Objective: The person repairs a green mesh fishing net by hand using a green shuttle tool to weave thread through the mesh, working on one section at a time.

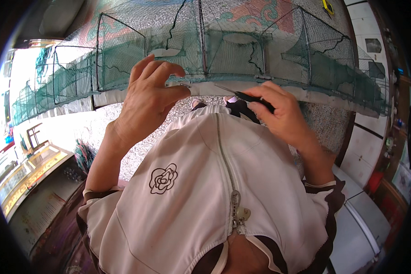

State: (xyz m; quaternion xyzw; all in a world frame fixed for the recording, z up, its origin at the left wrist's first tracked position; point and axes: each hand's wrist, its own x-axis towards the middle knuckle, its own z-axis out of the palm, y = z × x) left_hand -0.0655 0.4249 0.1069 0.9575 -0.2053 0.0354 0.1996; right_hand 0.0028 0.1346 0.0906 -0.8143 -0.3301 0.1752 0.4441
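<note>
Green net [235,61] laid along table's [206,88] near edge. Black-handled pointed tool [249,97] grasped in right hand [282,108]. Left hand [151,95] held by net's near hem, fingers curled; pinch can't be confirmed. Tip best kept clear of mesh and left fingertips.

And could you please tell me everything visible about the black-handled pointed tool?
The black-handled pointed tool is slim, with a narrow, greyish, metallic-looking tip and a dark handle. The right hand grips the handle, partly covering it. The tip points left and slightly forward, apart from the left hand, near the green mesh net. Its exact kind is unclear.
</note>
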